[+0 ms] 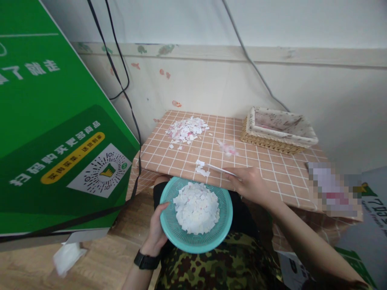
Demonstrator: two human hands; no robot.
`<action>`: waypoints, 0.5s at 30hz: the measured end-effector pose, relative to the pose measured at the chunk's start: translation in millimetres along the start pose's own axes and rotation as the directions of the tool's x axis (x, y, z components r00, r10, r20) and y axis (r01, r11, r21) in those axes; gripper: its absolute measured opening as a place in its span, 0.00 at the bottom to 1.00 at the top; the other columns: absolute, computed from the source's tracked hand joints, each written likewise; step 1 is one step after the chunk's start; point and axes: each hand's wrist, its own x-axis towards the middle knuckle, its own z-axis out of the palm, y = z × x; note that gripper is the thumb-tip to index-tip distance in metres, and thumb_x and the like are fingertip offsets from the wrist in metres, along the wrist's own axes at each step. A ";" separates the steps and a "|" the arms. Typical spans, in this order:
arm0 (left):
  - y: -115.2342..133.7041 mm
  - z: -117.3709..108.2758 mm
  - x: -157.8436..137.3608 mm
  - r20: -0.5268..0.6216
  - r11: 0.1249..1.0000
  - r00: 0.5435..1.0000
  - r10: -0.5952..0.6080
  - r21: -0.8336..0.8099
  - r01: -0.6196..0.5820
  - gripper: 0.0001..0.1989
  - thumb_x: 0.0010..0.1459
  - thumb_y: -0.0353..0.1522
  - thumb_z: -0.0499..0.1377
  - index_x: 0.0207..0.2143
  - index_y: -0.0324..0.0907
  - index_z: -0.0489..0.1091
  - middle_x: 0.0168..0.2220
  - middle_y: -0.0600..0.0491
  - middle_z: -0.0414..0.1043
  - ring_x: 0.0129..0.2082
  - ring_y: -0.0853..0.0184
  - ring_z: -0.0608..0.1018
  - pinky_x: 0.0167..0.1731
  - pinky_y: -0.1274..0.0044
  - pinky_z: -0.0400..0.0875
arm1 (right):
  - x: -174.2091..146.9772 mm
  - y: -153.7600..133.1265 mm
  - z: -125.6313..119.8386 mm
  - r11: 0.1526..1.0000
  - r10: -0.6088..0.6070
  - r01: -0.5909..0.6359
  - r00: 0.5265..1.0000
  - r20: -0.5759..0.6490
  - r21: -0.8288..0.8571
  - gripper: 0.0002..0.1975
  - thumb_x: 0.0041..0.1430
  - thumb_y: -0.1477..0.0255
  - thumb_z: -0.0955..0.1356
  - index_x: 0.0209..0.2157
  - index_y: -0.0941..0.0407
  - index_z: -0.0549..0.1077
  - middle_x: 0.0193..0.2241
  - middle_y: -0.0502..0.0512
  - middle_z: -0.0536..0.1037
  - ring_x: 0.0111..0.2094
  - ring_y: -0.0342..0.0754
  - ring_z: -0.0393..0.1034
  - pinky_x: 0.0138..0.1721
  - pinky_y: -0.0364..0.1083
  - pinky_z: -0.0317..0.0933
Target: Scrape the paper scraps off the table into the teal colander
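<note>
My left hand [159, 226] grips the left rim of a round turquoise plastic strainer basket [225, 225], held below the front edge of the table. A heap of small white paper scraps [197, 207] fills its middle. My right hand [248, 183] is closed on a thin, flat, pale strip-like tool [222, 169], whose exact kind I cannot make out. The tool's far end touches a few loose white scraps [202, 168] near the table edge, just above the basket. Farther back on the table lies a second pile of white and pinkish scraps [188, 129].
A checked cloth covers the table [229, 129]. A crumpled pink-white plastic wrapper [228, 149] lies mid-table. At the back right stands a cloth-lined wicker basket [272, 143]. A blurred-out item [332, 191] sits at the right edge. A green machine [75, 133] with a hanging black cable stands left.
</note>
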 end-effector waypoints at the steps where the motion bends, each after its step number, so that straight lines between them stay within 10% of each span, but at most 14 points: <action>1: 1.3 0.5 -0.4 -0.002 1.000 1.000 0.004 0.006 -0.004 0.11 0.50 0.31 0.59 0.34 0.32 0.75 0.32 0.45 0.80 0.32 0.58 0.79 0.41 0.67 0.71 | 0.3 -1.5 1.1 1.000 -0.014 0.014 1.000 0.019 0.010 0.16 0.60 0.75 0.61 0.48 0.54 0.72 0.37 0.54 0.79 0.32 0.46 0.74 0.33 0.44 0.65; 15: 14.5 -0.5 -3.2 0.023 0.998 0.998 0.060 -0.029 -0.060 0.13 0.49 0.30 0.60 0.38 0.33 0.74 0.34 0.45 0.79 0.36 0.56 0.79 0.42 0.68 0.70 | 11.0 -26.3 4.9 0.971 -0.133 0.097 0.979 0.152 0.219 0.13 0.61 0.72 0.62 0.44 0.53 0.74 0.33 0.53 0.80 0.31 0.45 0.73 0.32 0.43 0.63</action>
